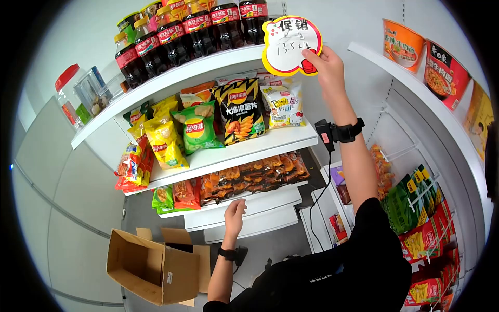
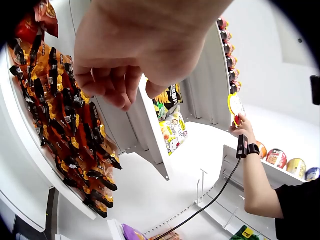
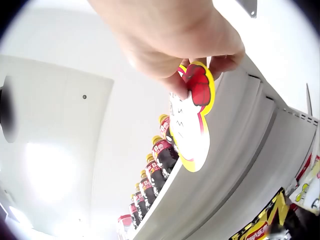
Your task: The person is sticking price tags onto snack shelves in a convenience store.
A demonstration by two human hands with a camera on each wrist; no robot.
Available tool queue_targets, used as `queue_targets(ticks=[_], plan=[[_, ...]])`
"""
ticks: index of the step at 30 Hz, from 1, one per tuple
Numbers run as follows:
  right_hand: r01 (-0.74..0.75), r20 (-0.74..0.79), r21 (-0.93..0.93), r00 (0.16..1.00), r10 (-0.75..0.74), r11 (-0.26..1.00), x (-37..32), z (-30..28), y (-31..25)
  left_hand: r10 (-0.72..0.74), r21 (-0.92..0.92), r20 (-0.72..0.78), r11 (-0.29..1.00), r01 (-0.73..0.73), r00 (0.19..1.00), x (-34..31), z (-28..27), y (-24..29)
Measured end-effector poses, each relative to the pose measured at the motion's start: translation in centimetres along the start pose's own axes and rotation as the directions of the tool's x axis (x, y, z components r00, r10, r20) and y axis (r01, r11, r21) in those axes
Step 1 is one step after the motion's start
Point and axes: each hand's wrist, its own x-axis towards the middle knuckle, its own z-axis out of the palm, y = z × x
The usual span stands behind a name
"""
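A white promotion card with a yellow and red edge [image 1: 292, 44] is pinched at its lower right corner by the right hand [image 1: 328, 65], at the right end of the bottle shelf. In the right wrist view the thumb and fingers of the right hand [image 3: 185, 35] grip the card [image 3: 190, 125] by its red printed part. The left hand [image 1: 235, 216] hangs in front of the lower shelf of brown snack packs [image 1: 254, 174], holding nothing. In the left wrist view the fingers of the left hand [image 2: 135, 55] hang loosely curled.
Cola bottles [image 1: 197, 26] line the top shelf, with chip bags [image 1: 197, 127] on the shelf below. A cardboard box [image 1: 156, 265] lies open on the floor at lower left. Noodle cups [image 1: 403, 44] and hanging snack bags [image 1: 426, 234] are at right. A black cable [image 1: 313, 208] hangs from the right wrist.
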Motion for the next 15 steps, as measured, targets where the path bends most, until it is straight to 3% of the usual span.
queue_targets(ticks=[6,10,15], plan=[[0.108,-0.094,-0.366,0.984,-0.152,0.924,2.5,-0.8,2.3,-0.022,0.022,-0.033,0.999,0.023,0.999,1.1,0.6,-0.9],[0.102,-0.122,-0.650,0.964,-0.236,0.753,2.6,-0.8,2.0,-0.018,0.014,-0.018,1.000,0.018,1.000,2.1,1.7,-1.3],[0.260,-0.083,-0.764,0.868,-0.490,0.590,3.2,-1.1,3.8,-0.007,-0.009,0.002,1.000,0.007,1.000,3.1,2.6,-2.1]])
